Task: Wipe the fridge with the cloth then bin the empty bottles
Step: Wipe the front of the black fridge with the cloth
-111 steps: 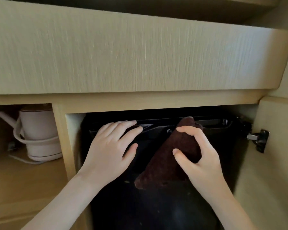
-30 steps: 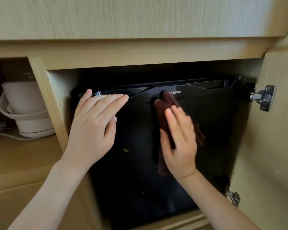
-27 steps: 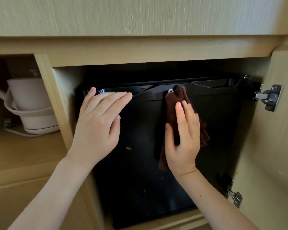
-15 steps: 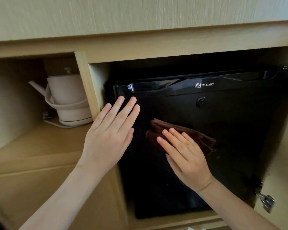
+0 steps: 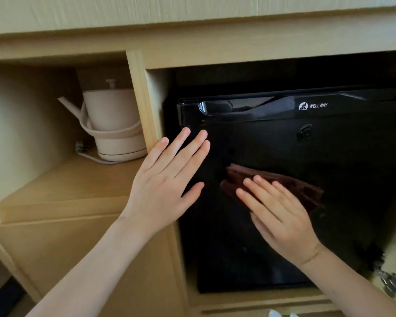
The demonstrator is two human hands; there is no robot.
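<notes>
A small black fridge [image 5: 329, 156] with a WELLWAY logo sits closed inside a pale wooden cabinet. A dark brown cloth [image 5: 290, 186] lies folded flat against the middle of its door. My right hand [image 5: 281, 216] presses the cloth to the door with straight, spread fingers. My left hand [image 5: 167, 184] rests flat with straight fingers on the door's left edge, beside the cabinet's upright post. No bottles are in view.
A pale kettle [image 5: 111, 124] with its cord stands in the open shelf compartment to the left. The upright wooden post [image 5: 144, 106] separates it from the fridge. A metal hinge [image 5: 389, 282] of the opened cabinet door shows at the lower right.
My right hand has carried the cloth down from the fridge's top edge to the middle of the door, and the cloth now lies flat sideways. My left hand slid down from the top edge.
</notes>
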